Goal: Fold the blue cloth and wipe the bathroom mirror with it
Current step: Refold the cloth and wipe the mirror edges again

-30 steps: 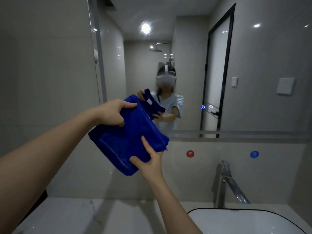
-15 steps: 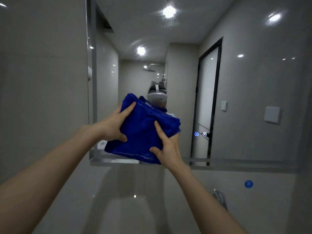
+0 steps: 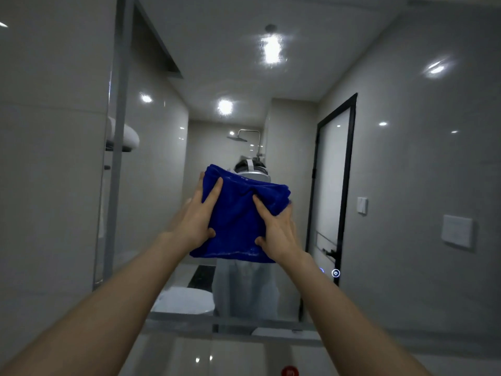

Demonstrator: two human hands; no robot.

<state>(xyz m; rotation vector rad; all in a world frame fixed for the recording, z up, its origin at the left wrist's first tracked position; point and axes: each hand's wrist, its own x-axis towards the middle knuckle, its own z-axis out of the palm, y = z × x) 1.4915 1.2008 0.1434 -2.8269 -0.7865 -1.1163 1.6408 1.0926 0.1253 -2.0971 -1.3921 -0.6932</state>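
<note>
The folded blue cloth (image 3: 238, 221) is held up in front of the bathroom mirror (image 3: 406, 172), at the middle of the view. My left hand (image 3: 193, 221) grips its left edge, index finger straight across the front and thumb near the lower corner. My right hand (image 3: 280, 232) grips the right side, with index finger and thumb on the front and the other fingers round the edge. The cloth covers most of my reflection. Whether it touches the glass I cannot tell.
The mirror's grey frame (image 3: 115, 185) runs down the left beside a tiled wall (image 3: 48, 185). A narrow ledge (image 3: 244, 325) lies under the mirror, with a red round mark (image 3: 290, 372) below it. Reflected are a dark-framed door (image 3: 332, 185), a shower head and a toilet.
Both hands lifted the cloth higher and toward the mirror, and my right hand shifted from the lower corner to the right side. The view tilted up, so the sink and tap dropped out of sight.
</note>
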